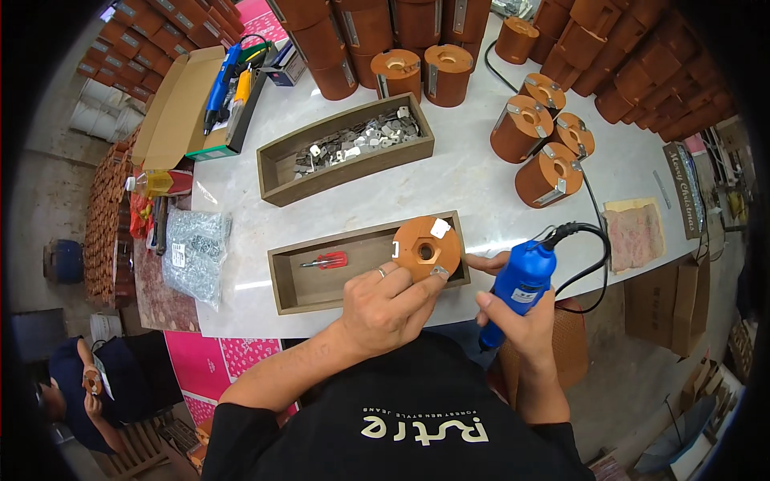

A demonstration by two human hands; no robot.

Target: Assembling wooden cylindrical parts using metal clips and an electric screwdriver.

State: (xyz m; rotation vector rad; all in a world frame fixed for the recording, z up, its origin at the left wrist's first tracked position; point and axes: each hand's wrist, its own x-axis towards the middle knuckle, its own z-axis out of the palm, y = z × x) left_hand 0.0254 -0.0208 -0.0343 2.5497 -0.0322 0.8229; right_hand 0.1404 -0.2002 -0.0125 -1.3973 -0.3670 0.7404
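A round brown wooden-looking cylinder [415, 234] with a centre hole is over the right end of a long wooden box [290, 295]. Small silver metal plates sit at its rim. My left hand [380, 309] is closed on the cylinder's near side, its index fingertip against one plate. My right hand [525, 325] grips a blue electric screwdriver [523, 276] with a black cord, its narrow tip angled down toward me. The right index finger stretches out to the cylinder's right side. In the box lies a screwdriver with a red handle [332, 260].
Beyond stands a second wooden box [277, 191] of small metal plates. Several finished-looking brown cylinders [549, 174] stand at right, with tall stacks behind. At left are a bubble-wrapped packet [196, 256] and an open carton [172, 104] with tools. Another person [76, 393] sits at lower left.
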